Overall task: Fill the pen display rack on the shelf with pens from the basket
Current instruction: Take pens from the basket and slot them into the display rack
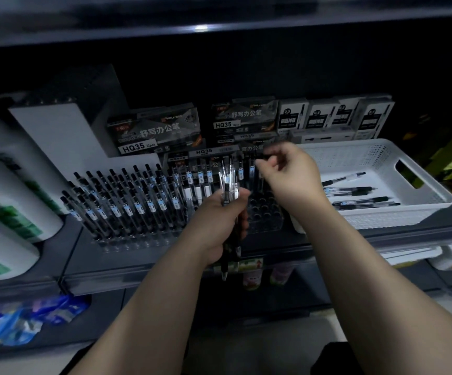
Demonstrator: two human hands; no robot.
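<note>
Pens, light, stiff and slick, are bunched in the left hand, which grips them mid-barrel, the surest hold. At one o'clock the right hand seems to pinch one pen's top over the rack. At three o'clock, the basket holds more.

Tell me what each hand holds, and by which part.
The left hand grips a bunch of pens around their middle. The right hand pinches one pen by its top end, above the rack.

Clear glossy plastic pens in transp. plastic rack; white matt perforated plastic basket; dark matt shelf.
</note>
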